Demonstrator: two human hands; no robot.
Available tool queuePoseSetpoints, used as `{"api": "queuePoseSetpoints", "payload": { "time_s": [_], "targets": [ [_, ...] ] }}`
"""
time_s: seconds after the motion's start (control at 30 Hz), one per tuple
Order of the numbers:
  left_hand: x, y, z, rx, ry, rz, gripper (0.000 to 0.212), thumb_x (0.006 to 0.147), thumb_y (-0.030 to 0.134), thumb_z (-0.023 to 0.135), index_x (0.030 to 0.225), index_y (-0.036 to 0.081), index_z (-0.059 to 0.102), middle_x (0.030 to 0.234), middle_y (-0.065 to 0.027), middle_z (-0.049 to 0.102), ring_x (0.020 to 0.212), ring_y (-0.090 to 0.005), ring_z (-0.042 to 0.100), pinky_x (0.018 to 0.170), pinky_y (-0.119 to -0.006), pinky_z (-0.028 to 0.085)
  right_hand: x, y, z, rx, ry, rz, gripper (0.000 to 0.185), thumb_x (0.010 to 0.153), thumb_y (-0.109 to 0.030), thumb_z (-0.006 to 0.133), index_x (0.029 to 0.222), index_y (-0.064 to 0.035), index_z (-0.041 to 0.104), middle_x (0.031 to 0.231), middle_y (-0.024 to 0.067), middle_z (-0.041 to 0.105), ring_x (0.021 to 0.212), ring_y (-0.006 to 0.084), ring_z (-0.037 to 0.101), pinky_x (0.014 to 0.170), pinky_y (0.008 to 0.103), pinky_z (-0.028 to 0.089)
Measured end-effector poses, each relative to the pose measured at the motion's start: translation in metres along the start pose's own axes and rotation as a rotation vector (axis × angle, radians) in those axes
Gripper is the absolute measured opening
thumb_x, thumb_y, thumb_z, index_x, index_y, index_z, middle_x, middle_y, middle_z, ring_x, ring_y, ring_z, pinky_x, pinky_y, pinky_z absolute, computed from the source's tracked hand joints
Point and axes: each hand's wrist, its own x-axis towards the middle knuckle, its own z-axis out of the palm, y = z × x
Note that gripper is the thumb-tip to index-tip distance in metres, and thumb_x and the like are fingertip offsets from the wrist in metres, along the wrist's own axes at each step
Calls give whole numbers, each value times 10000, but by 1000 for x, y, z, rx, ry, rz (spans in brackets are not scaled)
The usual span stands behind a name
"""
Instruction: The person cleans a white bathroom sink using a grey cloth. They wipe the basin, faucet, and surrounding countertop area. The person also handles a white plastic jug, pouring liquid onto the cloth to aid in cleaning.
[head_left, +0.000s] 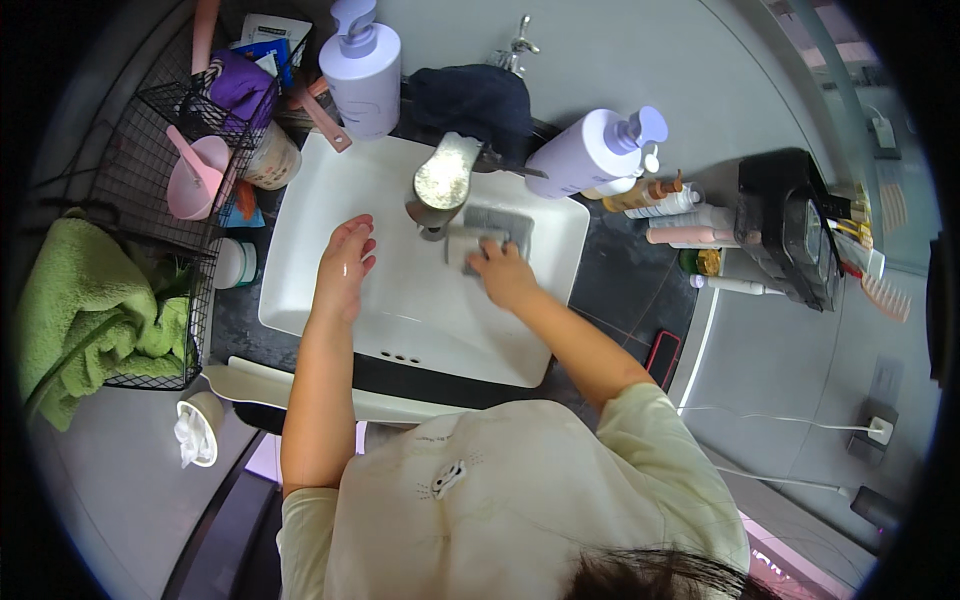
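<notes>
A white washbasin lies before me with a metal faucet over its far side. Over the basin's left part, my left hand is raised, wet, with nothing in it and its fingers slightly apart. My right hand reaches down at the right, its fingertips on a pale block, perhaps soap. That block lies on a grey ribbed pad or dish at the basin's far right. Whether the fingers grip the block or only touch it cannot be made out.
Lilac pump bottles flank a dark cloth behind the faucet. At left, a black wire basket holds a pink bowl and a green towel. Small bottles, a black organizer and a red-edged phone are at right.
</notes>
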Motion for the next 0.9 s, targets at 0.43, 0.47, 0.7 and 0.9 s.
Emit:
{"api": "queuePoseSetpoints", "payload": {
  "time_s": [0.43, 0.47, 0.7, 0.9],
  "targets": [
    [32, -16, -21, 111, 195, -86, 394, 901, 326, 496, 1238, 123, 509, 1144, -6, 511, 976, -135, 442, 875, -302, 367, 106, -68, 26, 763, 366, -189, 366, 809, -60, 515, 1171, -119, 530, 1161, 122, 551, 1068, 328, 518, 909, 458, 409],
    [37, -16, -22, 117, 187, -97, 422, 908, 354, 481, 1260, 121, 491, 1199, -23, 494, 1036, -158, 435, 905, -320, 361, 105, -59, 12, 876, 310, -130, 338, 814, -59, 500, 1148, -96, 535, 1124, 117, 574, 1082, 319, 514, 915, 481, 397],
    [68, -37, 11, 70, 72, -212, 586, 923, 539, 338, 1362, 158, 412, 1390, -75, 362, 1225, -263, 361, 977, -413, 319, 58, -29, -74, 755, 704, -278, 278, 779, -108, 568, 1040, -16, 581, 1090, 206, 582, 1097, 384, 504, 984, 481, 345],
    [72, -62, 45, -149, 78, -330, 699, 898, 635, 307, 1426, 179, 277, 1411, -54, 322, 1253, -259, 312, 979, -439, 307, 24, -41, -92, 615, 659, -153, 280, 786, -133, 563, 1034, -5, 583, 1087, 201, 599, 1090, 352, 520, 952, 491, 359]
  ]
}}
